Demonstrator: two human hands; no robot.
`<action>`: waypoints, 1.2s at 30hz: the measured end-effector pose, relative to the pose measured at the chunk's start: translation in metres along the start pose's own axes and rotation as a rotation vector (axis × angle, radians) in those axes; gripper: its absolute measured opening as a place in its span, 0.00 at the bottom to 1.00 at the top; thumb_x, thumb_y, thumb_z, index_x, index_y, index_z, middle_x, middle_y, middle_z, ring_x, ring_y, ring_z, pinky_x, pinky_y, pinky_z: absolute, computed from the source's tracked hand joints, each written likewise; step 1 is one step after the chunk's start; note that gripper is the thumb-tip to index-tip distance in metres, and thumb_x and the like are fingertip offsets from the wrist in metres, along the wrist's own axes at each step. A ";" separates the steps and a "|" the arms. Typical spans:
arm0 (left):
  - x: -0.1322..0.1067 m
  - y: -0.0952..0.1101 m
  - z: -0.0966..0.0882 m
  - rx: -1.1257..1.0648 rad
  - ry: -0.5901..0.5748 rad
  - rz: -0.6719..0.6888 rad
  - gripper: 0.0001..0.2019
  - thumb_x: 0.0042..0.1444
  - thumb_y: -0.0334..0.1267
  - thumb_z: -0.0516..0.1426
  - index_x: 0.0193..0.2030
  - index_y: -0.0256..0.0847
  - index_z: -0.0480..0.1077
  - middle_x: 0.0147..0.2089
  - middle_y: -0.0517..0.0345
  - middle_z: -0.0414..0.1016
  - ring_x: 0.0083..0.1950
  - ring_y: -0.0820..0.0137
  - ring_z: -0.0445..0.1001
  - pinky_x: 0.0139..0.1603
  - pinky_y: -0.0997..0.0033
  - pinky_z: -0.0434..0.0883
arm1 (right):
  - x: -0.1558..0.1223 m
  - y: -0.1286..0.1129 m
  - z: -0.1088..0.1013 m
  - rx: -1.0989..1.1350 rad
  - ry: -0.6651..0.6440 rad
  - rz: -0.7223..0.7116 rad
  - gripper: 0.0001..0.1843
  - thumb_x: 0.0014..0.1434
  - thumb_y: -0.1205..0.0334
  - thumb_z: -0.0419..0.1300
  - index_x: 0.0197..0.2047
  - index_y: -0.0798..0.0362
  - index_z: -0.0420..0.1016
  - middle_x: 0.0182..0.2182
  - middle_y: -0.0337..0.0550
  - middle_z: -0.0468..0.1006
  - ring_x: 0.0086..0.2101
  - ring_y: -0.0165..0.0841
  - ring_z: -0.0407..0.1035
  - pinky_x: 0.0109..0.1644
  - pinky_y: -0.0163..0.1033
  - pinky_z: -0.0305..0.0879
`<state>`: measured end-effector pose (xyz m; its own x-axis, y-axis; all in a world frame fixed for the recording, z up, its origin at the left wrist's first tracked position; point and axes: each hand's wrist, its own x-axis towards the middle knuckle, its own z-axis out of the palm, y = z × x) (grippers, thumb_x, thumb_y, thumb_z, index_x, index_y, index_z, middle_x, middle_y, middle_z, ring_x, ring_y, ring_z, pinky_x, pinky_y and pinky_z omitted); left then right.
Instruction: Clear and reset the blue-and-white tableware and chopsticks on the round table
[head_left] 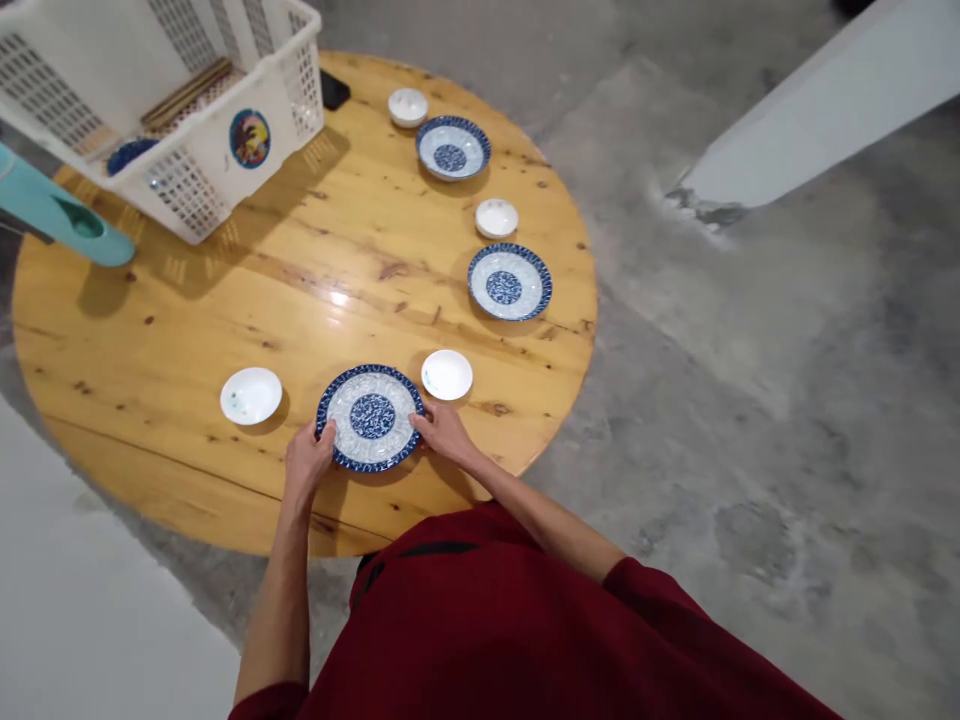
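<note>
A blue-and-white patterned plate (373,416) is at the near side of the round wooden table, between my two hands. My left hand (308,460) grips its left rim, thumb on top. On the opposite rim, my right hand (445,432) holds it the same way, fingers beneath the edge. Whether the plate rests on the wood or is slightly raised, I cannot tell. A small white bowl (447,375) sits just beyond my right hand. To the left of the plate stands another small white bowl (251,396).
Along the right side of the round table (300,300) are two more blue-and-white plates (510,282) and two small white bowls (496,218). A white plastic basket (217,150) stands at the back left, near a dark phone (334,90) and a turquoise object (64,205).
</note>
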<state>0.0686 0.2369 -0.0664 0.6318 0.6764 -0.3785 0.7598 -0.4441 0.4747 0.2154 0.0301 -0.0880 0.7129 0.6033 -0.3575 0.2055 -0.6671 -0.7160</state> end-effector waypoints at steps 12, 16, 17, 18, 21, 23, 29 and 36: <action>-0.060 0.014 -0.001 -0.251 0.064 -0.040 0.16 0.57 0.52 0.49 0.35 0.44 0.70 0.36 0.53 0.78 0.40 0.58 0.75 0.44 0.63 0.73 | -0.035 0.000 -0.008 0.041 -0.058 -0.026 0.06 0.60 0.60 0.53 0.34 0.51 0.69 0.30 0.43 0.75 0.30 0.36 0.65 0.35 0.38 0.56; -0.092 0.029 0.005 -0.340 0.080 -0.086 0.18 0.59 0.52 0.49 0.43 0.42 0.72 0.45 0.50 0.79 0.48 0.57 0.76 0.54 0.60 0.73 | -0.051 0.007 -0.025 0.078 -0.119 -0.060 0.06 0.60 0.58 0.54 0.33 0.51 0.66 0.28 0.41 0.72 0.30 0.34 0.63 0.34 0.37 0.55; -0.098 0.034 0.008 -0.349 0.097 -0.094 0.19 0.59 0.51 0.49 0.45 0.41 0.72 0.47 0.48 0.79 0.50 0.56 0.75 0.56 0.59 0.72 | -0.052 0.010 -0.030 0.088 -0.129 -0.068 0.07 0.60 0.58 0.54 0.33 0.50 0.65 0.27 0.40 0.71 0.29 0.34 0.62 0.34 0.37 0.54; -0.104 0.039 0.011 -0.357 0.116 -0.100 0.20 0.60 0.51 0.49 0.47 0.39 0.72 0.48 0.47 0.79 0.52 0.56 0.75 0.58 0.57 0.71 | -0.052 0.012 -0.035 0.098 -0.136 -0.074 0.07 0.60 0.57 0.54 0.32 0.50 0.64 0.26 0.39 0.70 0.28 0.33 0.60 0.34 0.37 0.53; -0.120 0.057 0.022 -0.381 0.164 -0.119 0.22 0.61 0.51 0.49 0.52 0.37 0.71 0.54 0.44 0.78 0.56 0.55 0.74 0.63 0.56 0.68 | -0.049 0.022 -0.052 0.143 -0.162 -0.083 0.07 0.59 0.57 0.54 0.32 0.49 0.62 0.25 0.38 0.67 0.27 0.33 0.59 0.32 0.38 0.51; -0.129 0.070 0.030 -0.390 0.175 -0.147 0.22 0.62 0.51 0.50 0.53 0.37 0.71 0.54 0.45 0.78 0.57 0.55 0.74 0.63 0.56 0.68 | -0.048 0.029 -0.064 0.195 -0.181 -0.091 0.06 0.58 0.57 0.54 0.33 0.49 0.63 0.25 0.37 0.68 0.27 0.33 0.59 0.32 0.37 0.51; -0.132 0.099 0.058 -0.404 0.139 -0.097 0.22 0.62 0.52 0.50 0.50 0.37 0.72 0.51 0.44 0.79 0.54 0.55 0.75 0.59 0.57 0.70 | -0.052 0.061 -0.096 0.353 -0.125 -0.154 0.07 0.57 0.58 0.54 0.38 0.51 0.68 0.29 0.40 0.73 0.30 0.35 0.65 0.35 0.38 0.60; -0.120 0.141 0.071 -0.368 0.025 0.126 0.21 0.63 0.50 0.48 0.49 0.37 0.71 0.47 0.42 0.80 0.49 0.56 0.77 0.53 0.59 0.72 | -0.090 0.097 -0.118 0.516 0.130 -0.090 0.15 0.56 0.52 0.55 0.41 0.53 0.73 0.32 0.43 0.78 0.33 0.37 0.69 0.38 0.39 0.66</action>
<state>0.1110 0.0515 -0.0107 0.7094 0.6462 -0.2815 0.5679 -0.2875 0.7712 0.2504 -0.1400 -0.0546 0.7915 0.5672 -0.2277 -0.0637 -0.2941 -0.9537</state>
